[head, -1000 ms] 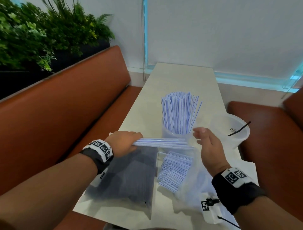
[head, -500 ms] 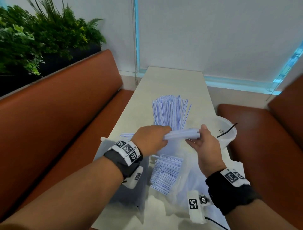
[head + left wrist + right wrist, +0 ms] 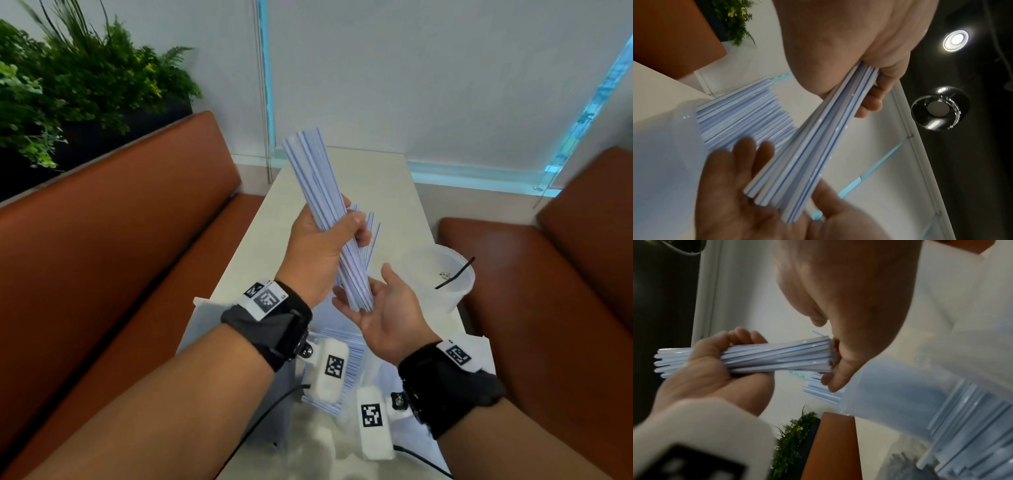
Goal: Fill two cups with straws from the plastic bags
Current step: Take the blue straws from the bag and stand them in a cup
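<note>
My left hand [image 3: 342, 228] grips a bundle of white straws with blue stripes [image 3: 318, 185] round its middle and holds it nearly upright above the table. My right hand [image 3: 373, 303] lies open, palm up, under the bundle's lower ends, which touch the palm. The left wrist view shows the bundle [image 3: 828, 138] standing on that palm [image 3: 756, 207]. In the right wrist view the bundle [image 3: 777, 358] runs from the left hand [image 3: 715, 368] to the right fingers [image 3: 838, 369]. An empty clear cup [image 3: 455, 291] stands on the right. The filled cup is mostly hidden; a few of its straws [image 3: 371, 236] show.
A clear plastic bag of loose straws [image 3: 354, 363] lies on the white table [image 3: 376, 185] under my wrists, also seen in the right wrist view [image 3: 962, 426]. Orange benches [image 3: 137, 246] flank the table on both sides. Plants [image 3: 68, 85] stand back left.
The left hand has lifted the bundle and turned it from lying level to nearly upright. The right hand has let go of its end and now lies open under the lower ends.
</note>
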Demonstrator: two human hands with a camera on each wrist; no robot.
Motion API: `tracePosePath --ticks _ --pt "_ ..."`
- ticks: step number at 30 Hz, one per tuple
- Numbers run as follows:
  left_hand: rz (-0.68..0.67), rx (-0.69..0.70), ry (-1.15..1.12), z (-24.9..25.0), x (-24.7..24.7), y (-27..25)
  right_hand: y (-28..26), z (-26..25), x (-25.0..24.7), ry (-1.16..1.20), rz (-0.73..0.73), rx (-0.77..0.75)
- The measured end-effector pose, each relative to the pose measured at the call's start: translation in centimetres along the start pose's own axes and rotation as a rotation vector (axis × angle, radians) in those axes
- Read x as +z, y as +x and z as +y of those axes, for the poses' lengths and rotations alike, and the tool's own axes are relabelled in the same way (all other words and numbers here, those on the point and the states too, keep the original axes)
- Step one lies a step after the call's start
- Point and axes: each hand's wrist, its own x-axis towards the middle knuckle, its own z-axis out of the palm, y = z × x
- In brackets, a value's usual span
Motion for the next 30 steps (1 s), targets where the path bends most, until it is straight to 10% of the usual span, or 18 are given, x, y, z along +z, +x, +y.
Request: tracePosePath --ticks 5,10,21,30 --pt "0.042 -0.020 0.000 -0.1 -0.3 0.2 -0.2 0.1 0.2 -0.239 -0.111 -0.049" --pt "0.071 -0.063 0.001 -0.2 -1.0 0.3 -0.5 0.3 0.1 -0.985 -0.225 -0.549" --pt "0.069 0.067 0.103 3.8 -1.3 3.5 1.7 0.1 -0.5 -1.617 0.055 -0.699" --pt "0.200 0.082 0.609 -0.2 -4.9 4.5 4.0 0.1 -1.7 -2.088 -0.143 -0.437"
